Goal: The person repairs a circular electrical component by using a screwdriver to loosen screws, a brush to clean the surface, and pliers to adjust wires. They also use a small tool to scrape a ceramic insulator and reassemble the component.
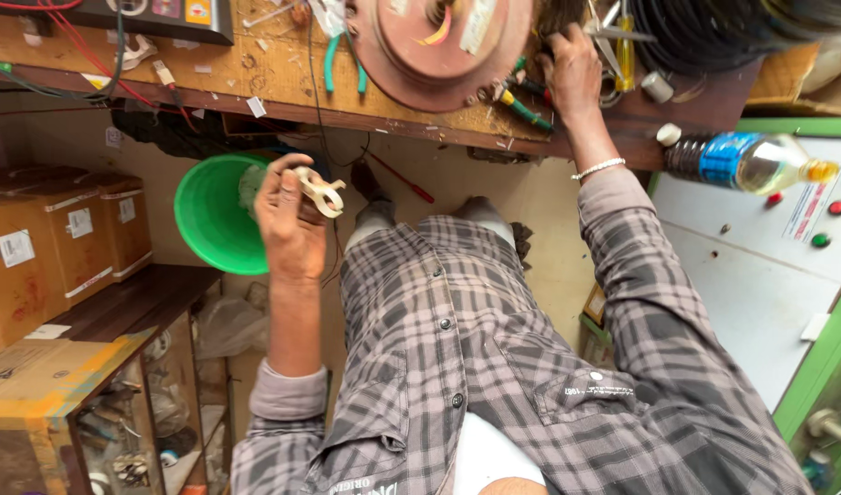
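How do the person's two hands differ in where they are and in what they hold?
The left hand is raised below the bench edge, near the green tub; the right hand is stretched out onto the wooden workbench. The left hand grips a small pale metal piece; the right hand rests among tools beside the round reddish motor housing, and what it grips is unclear. Both come from grey checked sleeves.

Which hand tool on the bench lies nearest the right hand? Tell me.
The green-and-yellow-handled pliers, just left of the right hand; the teal-handled pliers lie farther left, beyond the reddish disc.
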